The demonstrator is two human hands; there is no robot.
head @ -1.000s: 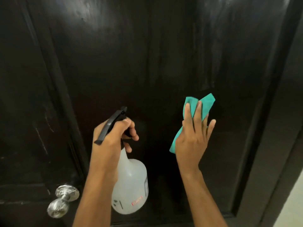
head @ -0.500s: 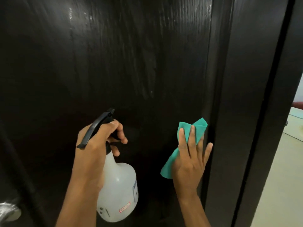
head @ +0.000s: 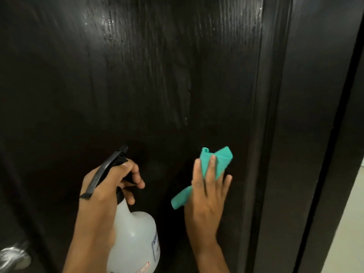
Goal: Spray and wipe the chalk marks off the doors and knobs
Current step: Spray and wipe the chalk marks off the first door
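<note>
Right hand [head: 206, 196] flat, fingers straight, pressing teal cloth [head: 213, 164] onto dark door [head: 157, 85] near its right edge. Soft, limp, bunches easily; best pinned under palm. Left hand [head: 110, 184] curled round spray bottle [head: 136, 239] neck; light plastic, sloshy.

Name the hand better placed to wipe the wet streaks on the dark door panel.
Right hand: it presses the teal cloth flat just below the streaks. Left hand grips the white spray bottle.
</note>
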